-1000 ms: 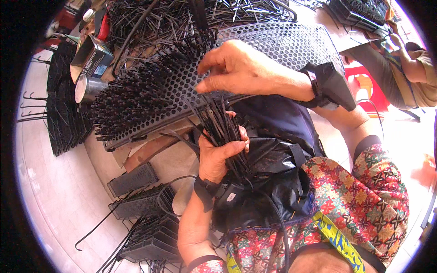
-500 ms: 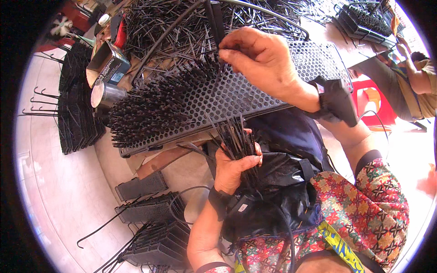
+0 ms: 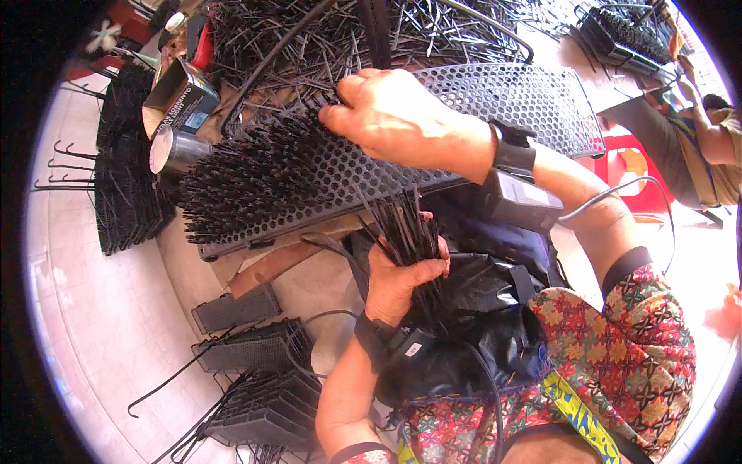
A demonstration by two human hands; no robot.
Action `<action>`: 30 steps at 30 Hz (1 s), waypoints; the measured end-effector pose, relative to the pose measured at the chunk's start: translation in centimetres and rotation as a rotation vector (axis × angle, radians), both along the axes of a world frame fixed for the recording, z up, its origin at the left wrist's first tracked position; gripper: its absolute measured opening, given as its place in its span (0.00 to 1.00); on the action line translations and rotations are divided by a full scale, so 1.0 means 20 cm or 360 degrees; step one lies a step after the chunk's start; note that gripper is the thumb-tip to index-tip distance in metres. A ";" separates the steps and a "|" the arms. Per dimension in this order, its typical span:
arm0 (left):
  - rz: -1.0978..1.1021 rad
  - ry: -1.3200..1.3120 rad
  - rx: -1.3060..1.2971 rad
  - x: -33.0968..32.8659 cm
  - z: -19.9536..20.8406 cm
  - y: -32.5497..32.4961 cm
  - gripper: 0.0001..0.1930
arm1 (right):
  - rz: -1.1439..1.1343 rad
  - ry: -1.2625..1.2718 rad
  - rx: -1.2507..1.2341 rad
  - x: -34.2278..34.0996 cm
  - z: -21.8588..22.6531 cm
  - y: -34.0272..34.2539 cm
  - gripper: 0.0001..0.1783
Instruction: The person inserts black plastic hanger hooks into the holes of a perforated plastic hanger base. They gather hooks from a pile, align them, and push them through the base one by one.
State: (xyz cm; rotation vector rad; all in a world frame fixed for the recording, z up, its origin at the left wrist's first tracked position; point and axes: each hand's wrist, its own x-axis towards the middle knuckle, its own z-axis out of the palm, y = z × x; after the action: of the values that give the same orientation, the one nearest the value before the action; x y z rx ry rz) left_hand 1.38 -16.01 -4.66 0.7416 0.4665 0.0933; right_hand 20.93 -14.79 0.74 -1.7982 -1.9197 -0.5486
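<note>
Head view. Moved the right hand [image 3: 402, 116] up across the perforated black panel [image 3: 510, 100] within the last second, from the middle of the panel toward its far edge, and stopped it at the border where the planted black spikes [image 3: 255, 174] end and the bare holes begin. Raised the left hand [image 3: 402, 274] a little as well, bringing its bundle of loose black pins [image 3: 406, 224] up close under the near edge of the panel. Judged from this: planted rows filling only the left part of the panel, the right part left bare.

Held the right hand palm down, wrist bent, thumb and forefinger pinched together on what looked like a single pin at the holes; could not tell whether the pin was seated. Kept the other fingers curled. Wore a strapped grey device [image 3: 518, 193] on that wrist, with a cable trailing off it.

Clamped the left hand in a fist round the lower end of the bundle, thumb across the front, tips fanning upward, forearm rising from the lower edge over a black bag [image 3: 471, 309] on the lap.

Lay the panel tilted, its left end near a metal can [image 3: 174, 151], with stacked panels [image 3: 263, 387] on the floor below.
</note>
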 end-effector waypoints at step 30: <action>-0.0114 0.0024 0.0135 0.02 0.08 -0.01 0.26 | -0.0013 0.2535 -0.0653 -0.16 0.01 -0.48 0.14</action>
State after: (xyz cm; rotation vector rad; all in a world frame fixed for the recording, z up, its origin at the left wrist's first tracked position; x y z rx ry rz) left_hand 1.86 -16.19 -3.03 0.8422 0.4520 0.0409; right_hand 17.67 -24.32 0.98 -1.5022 -0.8311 1.0843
